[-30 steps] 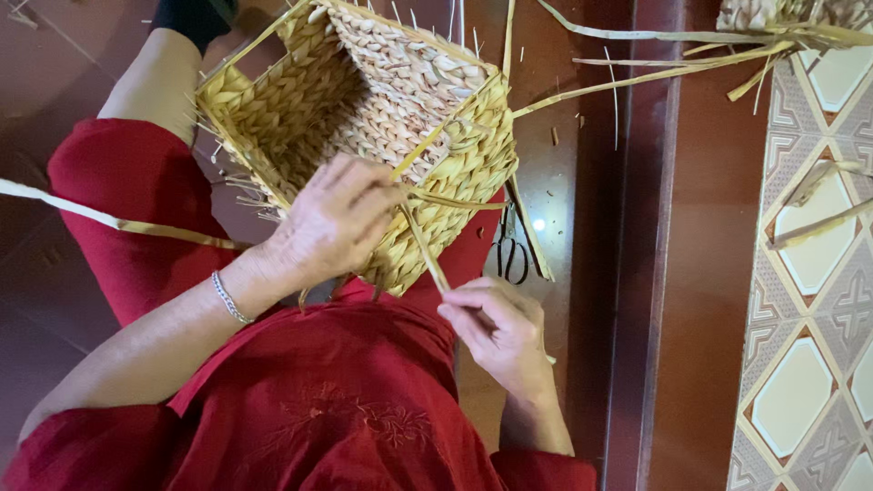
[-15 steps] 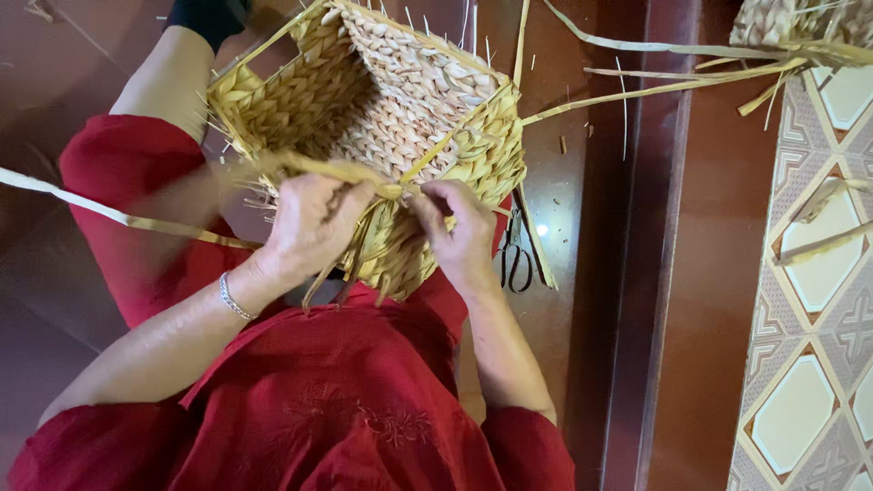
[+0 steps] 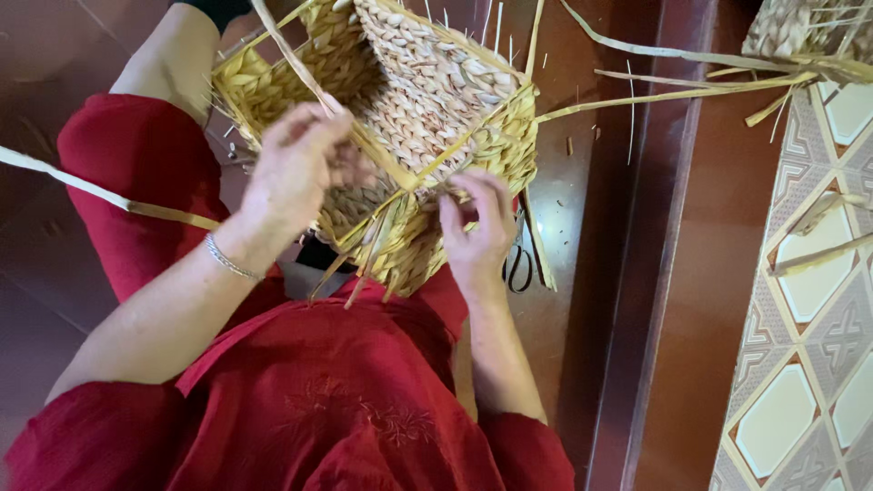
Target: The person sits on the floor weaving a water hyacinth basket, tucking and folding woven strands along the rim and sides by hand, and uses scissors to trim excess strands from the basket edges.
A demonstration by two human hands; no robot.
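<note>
On the lap, the left hand [image 3: 291, 173] pinches a flat straw strip [image 3: 289, 56] that runs up and away over the square woven basket [image 3: 409, 118]. The right hand [image 3: 477, 227] presses the near rim, fingers curled, apparently gripping a strand there. Scissors [image 3: 520, 264] lie beside it on the floor.

No packages, labels, signs or screens in view.

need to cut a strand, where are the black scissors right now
In the head view, the black-handled scissors lie on the brown floor just right of the right hand, partly hidden under the square woven straw basket.
</note>
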